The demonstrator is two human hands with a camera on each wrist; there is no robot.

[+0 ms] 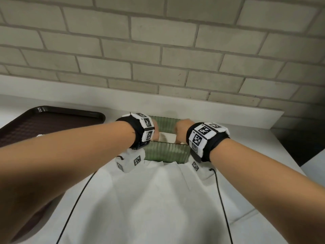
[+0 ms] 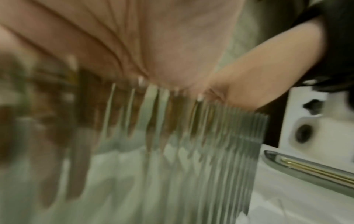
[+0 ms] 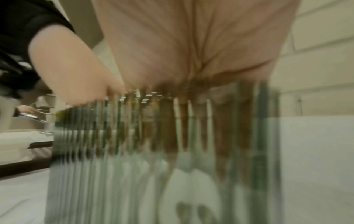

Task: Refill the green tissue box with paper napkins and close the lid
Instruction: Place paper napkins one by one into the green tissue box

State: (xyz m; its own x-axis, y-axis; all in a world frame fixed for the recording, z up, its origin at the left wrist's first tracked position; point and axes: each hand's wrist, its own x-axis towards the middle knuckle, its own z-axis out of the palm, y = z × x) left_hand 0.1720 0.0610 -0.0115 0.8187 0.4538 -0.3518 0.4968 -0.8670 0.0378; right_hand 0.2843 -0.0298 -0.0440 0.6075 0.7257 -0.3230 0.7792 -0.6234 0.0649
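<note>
The green ribbed glass tissue box [image 1: 167, 153] stands on the white counter by the wall. Both my hands reach down into its open top. My left hand [image 1: 157, 132] is at its left end and my right hand [image 1: 181, 129] at its right end. White paper napkins [image 1: 167, 137] show between them inside the box. Through the blurred ribbed wall [image 2: 210, 151] the left hand's fingers [image 2: 80, 159] point straight down inside. The right hand's fingers [image 3: 224, 144] do the same behind the glass [image 3: 114, 166]. A flat green-rimmed lid [image 2: 310, 171] lies on the counter beside the box.
A dark brown tray [image 1: 44, 124] lies at the left on the counter. White cloth or paper [image 1: 149, 199] spreads in front of the box. Two black cables [image 1: 75, 205] run down from the wrist cameras. A brick wall [image 1: 158, 50] rises right behind the box.
</note>
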